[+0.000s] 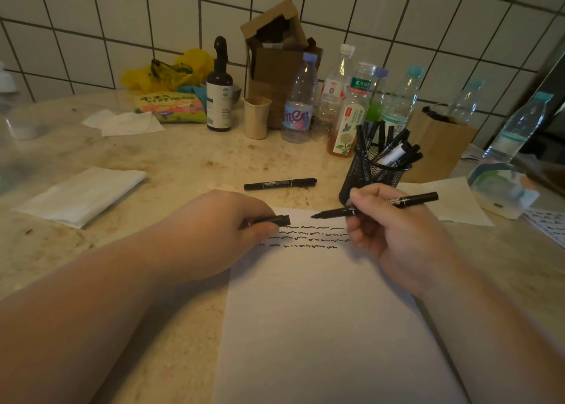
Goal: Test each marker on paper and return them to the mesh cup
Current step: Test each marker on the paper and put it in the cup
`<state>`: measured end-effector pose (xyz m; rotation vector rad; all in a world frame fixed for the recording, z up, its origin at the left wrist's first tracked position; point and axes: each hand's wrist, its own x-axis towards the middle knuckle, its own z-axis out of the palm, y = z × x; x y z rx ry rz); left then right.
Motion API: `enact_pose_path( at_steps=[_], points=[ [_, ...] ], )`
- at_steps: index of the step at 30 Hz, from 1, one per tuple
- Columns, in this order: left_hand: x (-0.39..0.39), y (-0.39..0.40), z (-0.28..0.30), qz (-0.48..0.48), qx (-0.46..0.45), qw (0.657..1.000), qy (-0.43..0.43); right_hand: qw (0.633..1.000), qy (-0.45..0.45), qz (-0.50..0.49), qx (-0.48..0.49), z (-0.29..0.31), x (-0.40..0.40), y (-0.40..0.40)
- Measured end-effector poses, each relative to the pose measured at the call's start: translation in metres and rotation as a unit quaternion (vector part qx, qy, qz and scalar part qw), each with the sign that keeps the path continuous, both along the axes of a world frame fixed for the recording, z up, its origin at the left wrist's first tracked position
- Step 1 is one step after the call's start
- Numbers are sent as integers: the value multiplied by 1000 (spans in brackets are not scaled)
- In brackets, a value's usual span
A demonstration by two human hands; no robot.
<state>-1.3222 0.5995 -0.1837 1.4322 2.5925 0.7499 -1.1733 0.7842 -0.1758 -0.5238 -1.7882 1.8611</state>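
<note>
Three scribbled rows across the paper's (pixel 321 312) far edge. Right hand (pixel 394 235) pinching uncapped marker (pixel 376 206); left hand (pixel 220 229) pinching cap (pixel 275 220). Recapping, mesh cup (pixel 371 174), loose marker (pixel 279 184) still ahead.

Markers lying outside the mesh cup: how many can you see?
2: one uncapped marker in the right hand, one lone marker lying on the counter beyond the paper. Others may be hidden.

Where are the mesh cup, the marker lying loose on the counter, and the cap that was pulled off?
mesh cup (pixel 371 176): head view, on its mesh wall.
loose marker (pixel 279 184): head view, mid-barrel.
cap (pixel 275 220): head view, on its exposed end.
</note>
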Motion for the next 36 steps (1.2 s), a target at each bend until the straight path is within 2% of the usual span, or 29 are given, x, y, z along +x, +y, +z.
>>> enact_pose_path(
  at_steps=[5,14,19,23,26,36],
  points=[
    [1,0,2,-14,21,1000,-5,996,39,67,-43,0,2,-6],
    [4,0,4,-46,6,999,-2,993,-3,104,49,-1,4,-9],
    [7,1,8,-28,25,999,-22,991,-9,133,-17,2,7,-7],
    [6,-1,7,-38,18,999,-12,983,-81,142,87,-3,7,-8],
    [7,-1,7,-45,-3,999,-30,978,-90,150,116,-5,5,-9],
    [9,-3,14,-50,26,981,-184,959,-77,134,239,4,9,-16]
  ],
)
